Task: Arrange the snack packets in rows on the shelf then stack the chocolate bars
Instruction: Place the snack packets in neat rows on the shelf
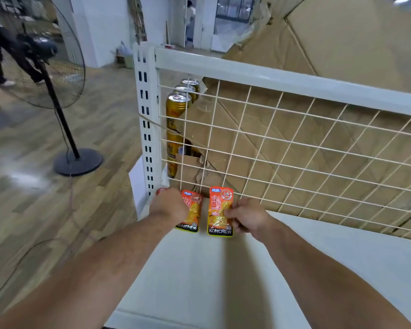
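Observation:
Two orange snack packets lie side by side at the far left of the white shelf (199, 276), close to the wire mesh back. My left hand (169, 205) rests over the left packet (192, 214) and hides its left half; a red edge of something else shows past my knuckles, too hidden to tell. My right hand (247, 217) pinches the right edge of the right packet (220, 212), which lies flat with its black label strip toward me. No chocolate bars are in view.
A white wire mesh panel (294, 148) backs the shelf, with cardboard sheets (342, 43) behind it. Gold cans (176, 108) stand behind the mesh at the left post. A pedestal fan (57, 96) stands on the wooden floor to the left, near a person.

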Demonstrator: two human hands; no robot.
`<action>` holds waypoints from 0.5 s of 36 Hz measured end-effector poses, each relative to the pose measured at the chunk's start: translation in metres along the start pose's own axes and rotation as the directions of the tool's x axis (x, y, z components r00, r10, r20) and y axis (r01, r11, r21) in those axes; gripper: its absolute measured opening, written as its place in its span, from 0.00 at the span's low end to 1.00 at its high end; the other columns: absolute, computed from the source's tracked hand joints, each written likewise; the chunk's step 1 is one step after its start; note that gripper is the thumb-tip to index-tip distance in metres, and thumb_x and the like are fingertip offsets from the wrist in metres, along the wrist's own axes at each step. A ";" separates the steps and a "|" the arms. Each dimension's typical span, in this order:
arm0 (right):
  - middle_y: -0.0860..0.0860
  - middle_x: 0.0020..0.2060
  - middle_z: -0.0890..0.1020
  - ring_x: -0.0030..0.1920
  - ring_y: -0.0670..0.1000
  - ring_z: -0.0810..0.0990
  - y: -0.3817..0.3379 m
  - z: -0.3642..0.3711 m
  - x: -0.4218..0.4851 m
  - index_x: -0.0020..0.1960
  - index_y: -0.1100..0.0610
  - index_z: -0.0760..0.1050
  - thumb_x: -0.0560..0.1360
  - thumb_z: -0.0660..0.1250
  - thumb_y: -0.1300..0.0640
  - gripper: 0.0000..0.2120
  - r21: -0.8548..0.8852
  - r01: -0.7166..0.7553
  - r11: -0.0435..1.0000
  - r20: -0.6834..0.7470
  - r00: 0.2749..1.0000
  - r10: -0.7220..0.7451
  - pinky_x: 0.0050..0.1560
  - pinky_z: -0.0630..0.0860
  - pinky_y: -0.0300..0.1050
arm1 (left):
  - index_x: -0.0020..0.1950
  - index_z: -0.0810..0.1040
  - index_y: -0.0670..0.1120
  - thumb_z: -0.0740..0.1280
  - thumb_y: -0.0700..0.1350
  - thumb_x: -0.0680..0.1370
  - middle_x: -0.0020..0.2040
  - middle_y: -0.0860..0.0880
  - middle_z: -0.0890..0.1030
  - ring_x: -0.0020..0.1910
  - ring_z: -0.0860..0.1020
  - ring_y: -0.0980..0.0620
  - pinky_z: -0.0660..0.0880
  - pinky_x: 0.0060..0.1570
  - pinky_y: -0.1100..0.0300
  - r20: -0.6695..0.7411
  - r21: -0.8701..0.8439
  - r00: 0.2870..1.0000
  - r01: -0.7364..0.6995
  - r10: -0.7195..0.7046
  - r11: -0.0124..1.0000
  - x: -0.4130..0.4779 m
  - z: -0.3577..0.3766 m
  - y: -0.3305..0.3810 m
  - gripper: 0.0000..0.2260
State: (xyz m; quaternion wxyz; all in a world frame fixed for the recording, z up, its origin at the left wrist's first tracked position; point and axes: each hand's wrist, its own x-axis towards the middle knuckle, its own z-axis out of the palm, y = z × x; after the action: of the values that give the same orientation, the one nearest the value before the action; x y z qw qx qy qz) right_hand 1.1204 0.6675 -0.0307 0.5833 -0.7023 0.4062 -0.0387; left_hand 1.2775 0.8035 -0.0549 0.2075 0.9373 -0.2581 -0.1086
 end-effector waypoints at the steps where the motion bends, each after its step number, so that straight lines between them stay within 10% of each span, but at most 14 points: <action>1: 0.52 0.21 0.72 0.22 0.49 0.67 0.000 0.000 0.000 0.35 0.56 0.71 0.76 0.68 0.67 0.14 -0.001 -0.002 1.000 0.002 1.000 0.002 0.25 0.65 0.38 | 0.43 0.74 0.45 0.67 0.40 0.72 0.47 0.44 0.82 0.47 0.81 0.43 0.77 0.39 0.55 -0.005 0.005 1.000 -0.004 0.004 1.000 0.000 0.000 0.000 0.03; 18: 0.53 0.21 0.73 0.22 0.50 0.69 -0.002 0.004 0.005 0.37 0.57 0.71 0.76 0.69 0.65 0.11 -0.058 -0.021 0.998 0.021 1.000 0.022 0.25 0.67 0.39 | 0.45 0.72 0.47 0.66 0.41 0.74 0.46 0.47 0.80 0.40 0.75 0.49 0.71 0.34 0.58 -0.072 0.045 0.996 -0.040 0.043 0.998 -0.007 -0.006 0.000 0.04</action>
State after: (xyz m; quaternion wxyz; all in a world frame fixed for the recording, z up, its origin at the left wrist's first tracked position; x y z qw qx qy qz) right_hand 1.1271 0.6676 -0.0324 0.5675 -0.7148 0.4085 -0.0132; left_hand 1.2736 0.8097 -0.0487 0.1984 0.9394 -0.2720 -0.0644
